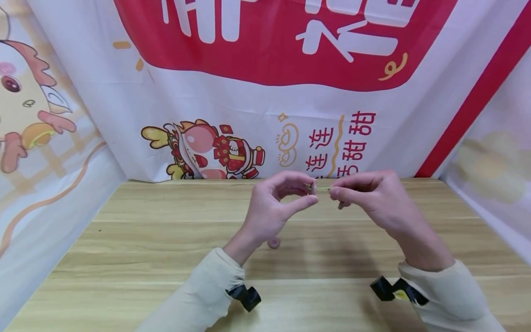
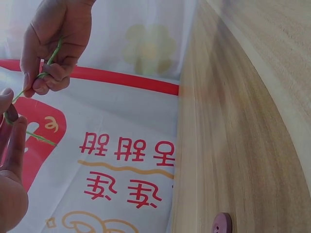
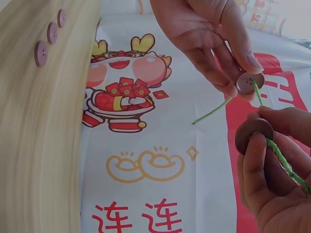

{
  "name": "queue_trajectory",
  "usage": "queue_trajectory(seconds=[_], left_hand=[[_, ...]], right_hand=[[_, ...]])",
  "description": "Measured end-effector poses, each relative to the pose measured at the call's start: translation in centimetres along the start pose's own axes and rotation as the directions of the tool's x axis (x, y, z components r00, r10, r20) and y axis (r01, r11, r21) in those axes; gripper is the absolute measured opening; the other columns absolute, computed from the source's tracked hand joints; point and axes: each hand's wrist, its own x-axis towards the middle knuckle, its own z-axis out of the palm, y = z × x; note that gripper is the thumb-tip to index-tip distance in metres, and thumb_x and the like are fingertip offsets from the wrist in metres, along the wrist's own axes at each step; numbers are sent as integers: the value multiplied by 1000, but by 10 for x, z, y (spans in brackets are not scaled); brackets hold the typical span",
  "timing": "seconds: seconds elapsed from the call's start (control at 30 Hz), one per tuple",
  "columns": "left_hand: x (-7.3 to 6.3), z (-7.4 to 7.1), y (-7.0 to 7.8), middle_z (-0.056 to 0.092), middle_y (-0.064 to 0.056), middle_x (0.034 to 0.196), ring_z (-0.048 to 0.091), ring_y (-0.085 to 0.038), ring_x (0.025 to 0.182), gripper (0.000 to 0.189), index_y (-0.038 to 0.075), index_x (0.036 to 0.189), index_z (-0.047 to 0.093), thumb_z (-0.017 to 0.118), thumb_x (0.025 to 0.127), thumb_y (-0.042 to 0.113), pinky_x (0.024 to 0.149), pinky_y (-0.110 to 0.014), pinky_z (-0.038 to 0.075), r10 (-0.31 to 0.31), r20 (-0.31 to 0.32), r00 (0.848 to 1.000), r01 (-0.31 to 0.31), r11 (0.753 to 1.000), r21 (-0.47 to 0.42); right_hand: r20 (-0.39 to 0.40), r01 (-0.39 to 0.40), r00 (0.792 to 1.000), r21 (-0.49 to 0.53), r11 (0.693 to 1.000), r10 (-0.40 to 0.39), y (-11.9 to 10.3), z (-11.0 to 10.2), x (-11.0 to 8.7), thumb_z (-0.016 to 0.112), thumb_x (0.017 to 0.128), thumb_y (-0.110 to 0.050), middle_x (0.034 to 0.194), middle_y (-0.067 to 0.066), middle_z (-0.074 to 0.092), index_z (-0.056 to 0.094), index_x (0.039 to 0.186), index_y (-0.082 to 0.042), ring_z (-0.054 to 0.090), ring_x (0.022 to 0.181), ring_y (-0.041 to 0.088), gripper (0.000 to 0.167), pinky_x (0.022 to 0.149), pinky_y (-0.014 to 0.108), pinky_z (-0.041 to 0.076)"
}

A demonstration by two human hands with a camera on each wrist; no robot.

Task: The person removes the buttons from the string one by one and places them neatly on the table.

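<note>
My left hand [image 1: 271, 205] pinches a dusty-pink button [image 3: 244, 86] on edge between thumb and fingertips. Green string [image 3: 283, 162] runs from that button to my right hand [image 1: 375, 198], whose thumb and forefinger pinch it close by. A loose end of the string sticks out beyond the left fingers. Against the curled lower fingers of my right hand, a second, brownish button [image 3: 252, 135] shows in the right wrist view, with string passing at it. Both hands are raised over the far part of the table, apart from each other.
Three more pink buttons [image 3: 41, 53] lie in a row on the wooden table [image 1: 145, 253]; in the head view one button [image 1: 274, 242] shows beside the left wrist. A printed cloth [image 1: 249, 101] hangs behind the table's far edge, with more cloth at both sides.
</note>
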Motion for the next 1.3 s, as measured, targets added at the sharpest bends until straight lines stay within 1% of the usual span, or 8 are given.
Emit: queue_trajectory(seconds=[0.13, 0.37, 0.57, 0.67, 0.87, 1.1, 1.3], left_hand=[[0, -1, 0, 77, -9, 113, 75, -17, 101, 29, 9, 118, 73, 83, 91, 4, 101, -35, 62, -3, -7, 1000, 3, 1000, -15], [1, -1, -2, 75, -19, 114, 75, -19, 101, 31, 3, 118, 72, 82, 89, -2, 100, -36, 63, 30, -19, 999, -31, 999, -43], [2, -2, -3, 75, -17, 113, 75, -17, 101, 31, 1, 118, 71, 82, 88, -4, 100, -34, 63, 30, -32, 999, -32, 997, -68], [1, -2, -2, 74, -16, 114, 75, -16, 102, 32, 1, 118, 72, 82, 88, -4, 100, -34, 63, 26, -40, 999, -29, 997, -65], [1, -5, -3, 74, -17, 114, 75, -16, 102, 32, 1, 118, 72, 83, 88, -3, 101, -36, 62, 22, -60, 998, -25, 998, -52], [3, -8, -4, 74, -24, 112, 75, -14, 99, 30, -3, 115, 72, 83, 87, -5, 98, -36, 64, 49, -82, 995, -52, 998, -40], [5, -11, -4, 75, -25, 112, 76, -14, 98, 30, -3, 114, 72, 83, 86, -5, 96, -35, 64, 58, -91, 994, -60, 998, -25]], right_hand=[[-5, 1, 1000, -3, 1000, -1, 2, 0, 1, 80, 97, -31, 91, -3, 81, 82, 112, -9, 74, 86, 20, 27, 84, 28, 60], [-19, -15, 1000, -22, 1000, 14, 5, -3, 2, 79, 97, -33, 93, -7, 81, 82, 115, -9, 75, 85, 19, 29, 84, 28, 60], [-26, -24, 999, -33, 999, 23, 6, -4, 2, 79, 97, -33, 93, -7, 81, 82, 116, -10, 74, 86, 18, 30, 85, 28, 59], [-25, -27, 999, -37, 999, 26, 8, -4, 4, 79, 97, -34, 93, -8, 81, 82, 116, -11, 74, 86, 18, 30, 85, 27, 58], [-27, -35, 999, -31, 999, 34, 9, -6, 5, 79, 98, -36, 94, -9, 81, 81, 117, -11, 74, 87, 18, 32, 86, 29, 59], [-23, -64, 998, -38, 997, 63, 10, -9, 6, 76, 99, -38, 96, -10, 81, 81, 120, -13, 73, 90, 17, 33, 86, 28, 58], [-32, -77, 997, -46, 996, 76, 10, -11, 6, 75, 99, -40, 97, -10, 81, 80, 122, -14, 73, 90, 16, 35, 87, 29, 57]])
